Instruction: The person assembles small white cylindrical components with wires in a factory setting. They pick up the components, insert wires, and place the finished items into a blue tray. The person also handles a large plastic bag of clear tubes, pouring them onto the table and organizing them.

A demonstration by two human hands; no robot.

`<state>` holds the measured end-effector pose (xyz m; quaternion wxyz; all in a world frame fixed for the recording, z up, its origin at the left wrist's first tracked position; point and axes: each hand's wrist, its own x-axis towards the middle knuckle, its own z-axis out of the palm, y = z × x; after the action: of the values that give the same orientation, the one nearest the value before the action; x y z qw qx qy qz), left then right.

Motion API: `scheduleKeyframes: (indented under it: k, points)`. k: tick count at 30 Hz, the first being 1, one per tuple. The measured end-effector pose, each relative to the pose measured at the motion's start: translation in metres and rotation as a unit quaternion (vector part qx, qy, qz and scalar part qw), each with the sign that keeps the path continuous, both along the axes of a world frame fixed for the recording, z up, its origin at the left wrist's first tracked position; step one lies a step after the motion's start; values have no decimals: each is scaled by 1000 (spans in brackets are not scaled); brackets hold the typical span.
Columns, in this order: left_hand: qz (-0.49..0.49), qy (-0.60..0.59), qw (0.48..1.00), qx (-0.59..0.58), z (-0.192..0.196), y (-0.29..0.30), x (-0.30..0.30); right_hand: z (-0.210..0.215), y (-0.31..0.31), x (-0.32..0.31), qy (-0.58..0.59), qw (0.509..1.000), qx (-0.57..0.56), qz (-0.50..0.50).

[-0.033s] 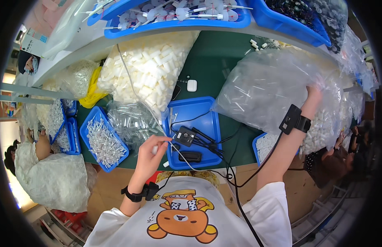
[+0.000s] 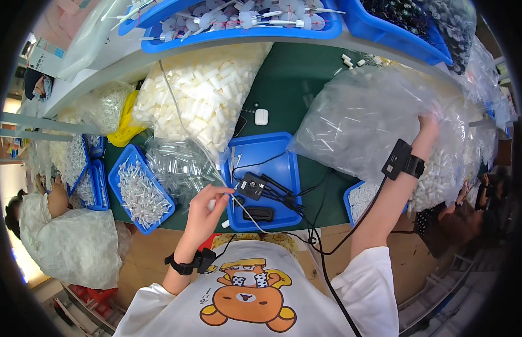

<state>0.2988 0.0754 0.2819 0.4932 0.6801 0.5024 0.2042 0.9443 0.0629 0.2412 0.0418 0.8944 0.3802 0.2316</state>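
My left hand (image 2: 206, 210) is at the near left corner of a blue tray (image 2: 266, 149), thumb and forefinger pinched together. Something small and whitish shows at its fingertips, beside a thin pale cord (image 2: 247, 213); I cannot make out what it is. My right arm reaches far to the right, and my right hand (image 2: 429, 121) meets a large clear plastic bag (image 2: 356, 112) with thin clear tubes in it. Bag film hides those fingers. On the tray lie a black box (image 2: 251, 186) with cables and a dark oblong case (image 2: 258, 214).
A bag of white cylinders (image 2: 210, 95) stands behind a bag of clear tubes (image 2: 179, 163). Small white parts fill a blue tray (image 2: 170, 209) at left and another (image 2: 347, 197) at right. A white earphone case (image 2: 261, 117) lies on the green table (image 2: 289, 73). Black cables (image 2: 322, 247) cross the front edge.
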Motion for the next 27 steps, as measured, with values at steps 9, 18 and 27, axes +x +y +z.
scheduleKeyframes:
  k: [9,18,27]
  points:
    - [-27,80,996,-42,-4,-14,9,-55,49,77,190,925,327,-40]
    - [-58,86,993,-52,-25,-17,29,-128,131,47,301,895,326,38]
    - [-49,100,993,-25,-29,-12,29,-79,172,49,515,720,466,23]
